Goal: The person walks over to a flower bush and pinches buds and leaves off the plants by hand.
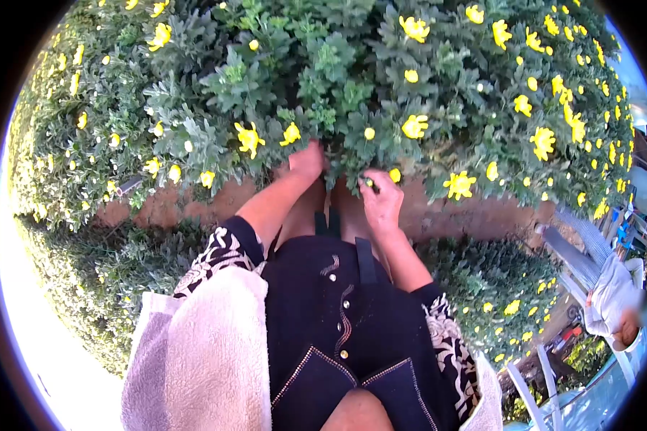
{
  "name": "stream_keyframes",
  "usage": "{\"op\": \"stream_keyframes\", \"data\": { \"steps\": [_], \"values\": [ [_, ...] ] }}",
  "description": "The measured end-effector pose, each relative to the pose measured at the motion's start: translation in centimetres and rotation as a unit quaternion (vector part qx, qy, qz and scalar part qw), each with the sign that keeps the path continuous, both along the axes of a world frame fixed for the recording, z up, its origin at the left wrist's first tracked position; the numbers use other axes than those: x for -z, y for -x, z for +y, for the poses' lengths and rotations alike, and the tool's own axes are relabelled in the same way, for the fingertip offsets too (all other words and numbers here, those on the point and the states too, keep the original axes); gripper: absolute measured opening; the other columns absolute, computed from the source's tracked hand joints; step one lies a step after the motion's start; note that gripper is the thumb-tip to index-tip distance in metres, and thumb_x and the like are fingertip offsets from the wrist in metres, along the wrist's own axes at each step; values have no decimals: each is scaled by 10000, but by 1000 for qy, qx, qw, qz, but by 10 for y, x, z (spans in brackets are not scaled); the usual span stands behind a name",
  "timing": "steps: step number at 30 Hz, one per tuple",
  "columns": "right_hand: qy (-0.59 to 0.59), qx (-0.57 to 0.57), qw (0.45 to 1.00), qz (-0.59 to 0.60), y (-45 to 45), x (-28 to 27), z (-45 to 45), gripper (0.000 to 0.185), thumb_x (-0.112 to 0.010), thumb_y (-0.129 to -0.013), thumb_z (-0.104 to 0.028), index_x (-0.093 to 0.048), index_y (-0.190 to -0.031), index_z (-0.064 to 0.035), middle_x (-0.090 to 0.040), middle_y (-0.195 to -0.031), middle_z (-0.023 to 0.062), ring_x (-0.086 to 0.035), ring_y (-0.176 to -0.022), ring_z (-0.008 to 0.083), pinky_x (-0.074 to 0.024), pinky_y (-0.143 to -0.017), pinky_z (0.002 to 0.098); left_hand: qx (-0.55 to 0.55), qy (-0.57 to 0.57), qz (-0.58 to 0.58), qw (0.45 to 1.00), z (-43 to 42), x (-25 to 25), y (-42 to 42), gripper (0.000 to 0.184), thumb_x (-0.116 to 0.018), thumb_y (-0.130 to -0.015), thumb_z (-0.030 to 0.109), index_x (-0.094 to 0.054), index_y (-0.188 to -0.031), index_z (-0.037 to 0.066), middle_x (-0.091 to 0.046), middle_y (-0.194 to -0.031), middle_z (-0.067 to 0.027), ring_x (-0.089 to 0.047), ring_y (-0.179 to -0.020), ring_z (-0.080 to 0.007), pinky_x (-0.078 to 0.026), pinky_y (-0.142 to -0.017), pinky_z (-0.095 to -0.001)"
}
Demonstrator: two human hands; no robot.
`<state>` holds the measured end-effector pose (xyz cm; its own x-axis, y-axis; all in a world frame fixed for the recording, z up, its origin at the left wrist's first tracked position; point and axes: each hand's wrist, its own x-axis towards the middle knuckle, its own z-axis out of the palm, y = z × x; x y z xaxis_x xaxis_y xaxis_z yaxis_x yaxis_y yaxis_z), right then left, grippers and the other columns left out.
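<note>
Yellow flowers (249, 139) stand on leafy green plants (331, 72) in front of me. My left hand (308, 161) reaches in at the lower edge of the leaves, its fingers partly hidden by foliage and blurred. To the right, my right hand (382, 200) is closed round a small dark and green item (369, 184), too small to name for certain. A yellow bud (395, 175) is just above that hand. The two hands are apart, with leaves between them.
A strip of bare soil (453, 208) runs between the front plants and another row (482, 273) behind. At the far right is another person (611, 291), near pale posts (528, 395). A grey pipe-like piece (129, 185) shows among leaves at left.
</note>
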<state>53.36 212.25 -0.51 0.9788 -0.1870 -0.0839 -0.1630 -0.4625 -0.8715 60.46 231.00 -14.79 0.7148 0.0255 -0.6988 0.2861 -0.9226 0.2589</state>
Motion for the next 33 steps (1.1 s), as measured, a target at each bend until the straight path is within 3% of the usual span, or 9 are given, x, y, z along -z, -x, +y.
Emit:
{"op": "stream_keyframes", "data": {
  "steps": [2,6,11,18,22,26,30,31,33],
  "values": [
    [9,-5,1000,3,-4,3,-4,181,-714,-789,-12,-662,-962,-28,-675,-915,128,-656,-782,262,-521,-673,333,-154,138,19,978,-10,-45,-7,339,-608,-911,272,-572,-1174,61,-695,-948,-136,-690,-881,-296,-569,-709,-406],
    [-8,-24,1000,-4,-7,4,-6,178,-717,-790,-16,-662,-958,-33,-677,-914,124,-657,-793,255,-522,-690,328,-156,322,54,932,-10,66,27,263,-628,-807,72,-580,-1066,62,-592,-997,-104,-603,-890,-259,-564,-595,-400],
    [-9,-39,999,-14,-14,1,-6,175,-717,-790,-15,-666,-957,-20,-680,-921,129,-666,-808,262,-528,-715,329,-119,311,103,937,-12,98,33,315,-631,-776,45,-559,-1082,76,-555,-1018,-86,-545,-870,-231,-523,-573,-363],
    [31,-35,999,-19,-8,-4,-8,169,-702,-780,14,-645,-937,-13,-669,-918,146,-657,-805,300,-530,-717,349,-204,219,77,951,-8,9,-15,366,-652,-803,77,-508,-1139,84,-556,-946,-59,-459,-622,-156,-371,-469,-295],
    [5,-27,999,-24,-3,4,-6,197,-700,-777,21,-649,-964,-15,-670,-934,139,-660,-840,280,-528,-731,343,-399,338,155,838,-27,-70,-9,399,-665,-819,96,-479,-1172,88,-556,-906,-43,-411,-481,-113,-284,-409,-256],
    [-2,-11,1000,-6,0,3,0,203,-715,-773,16,-659,-967,-13,-687,-965,137,-671,-895,264,-518,-796,326,-352,526,179,754,-19,-74,-4,408,-677,-780,55,-555,-1168,90,-555,-798,22,-373,-471,-39,-248,-392,-212],
    [-14,-16,1000,-1,-2,2,2,204,-709,-777,20,-657,-972,-10,-682,-975,140,-667,-903,265,-519,-801,331,-138,569,51,809,-17,-38,-2,454,-621,-755,-14,-637,-1202,67,-645,-899,13,-576,-746,-77,-468,-601,-243],
    [-8,-28,1000,-11,-2,2,3,207,-708,-777,22,-657,-975,-10,-680,-978,142,-665,-903,267,-520,-802,335,-105,464,93,875,-14,-56,-11,434,-594,-755,-43,-676,-1169,59,-677,-1007,6,-604,-915,-103,-498,-787,-265],
    [-17,-18,1000,5,-2,0,3,209,-710,-775,22,-657,-975,-10,-679,-978,143,-665,-903,273,-521,-803,337,-69,442,122,886,-12,-74,-24,415,-612,-764,-35,-684,-1161,61,-682,-1029,2,-606,-929,-100,-499,-817,-268]
  ]
}}
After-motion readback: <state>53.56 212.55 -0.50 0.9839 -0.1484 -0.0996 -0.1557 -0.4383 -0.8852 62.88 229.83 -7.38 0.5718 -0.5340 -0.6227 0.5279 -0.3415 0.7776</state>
